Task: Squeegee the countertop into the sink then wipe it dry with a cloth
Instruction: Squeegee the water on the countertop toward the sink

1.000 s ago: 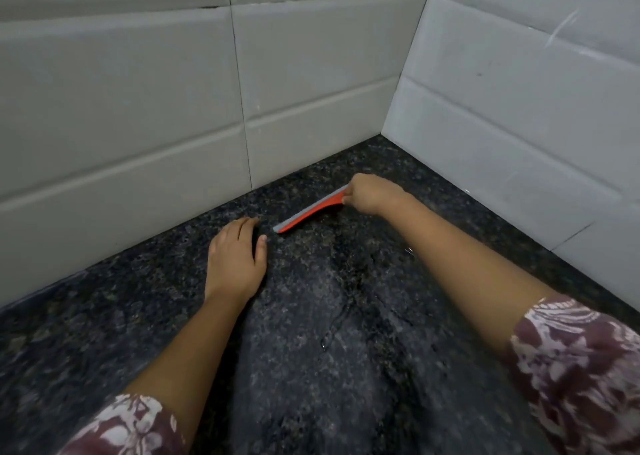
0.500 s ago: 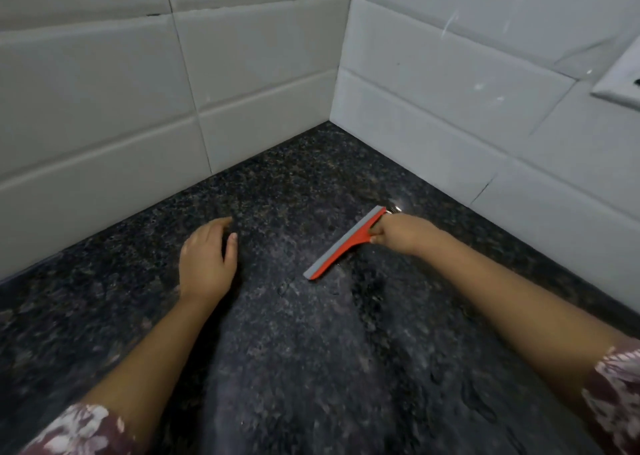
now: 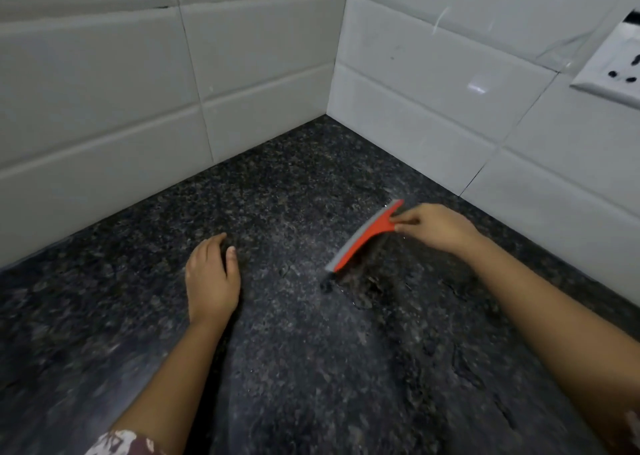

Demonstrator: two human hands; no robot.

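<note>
Since a second ago, the squeegee (image 3: 363, 236) had slid away from my left hand (image 3: 211, 281). Back then its grey tip was just beside my left fingertips. Now it was well apart from them, off to their right. My right hand (image 3: 436, 227) had gone along with it, closer to the white wall on that side.

My right fingers and thumb were curled on the orange handle and pinched it tight. The long blade started just past my right fingertips. It ran in a slant to the left and back toward me. Its grey rubber edge was down on the countertop (image 3: 277, 368), which was dark stone with little specks. Right by the near end of the blade, below my right fingers, were some dark wet streaks (image 3: 363, 292). They looked shiny and a bit blurry.

My left hand lay palm down on the countertop. Its fingers were loose and a little bent, and they held nothing. My left fingertips pointed at the tiled wall (image 3: 104, 91) at the back. That wall met the other wall in a corner, far out past the fingers of both hands.

High up past my right hand, a white socket (image 3: 616, 70) sat on the wall. Way back from my left fingers, down by my elbow, I could see a bit of my flowery sleeve (image 3: 121, 442).
</note>
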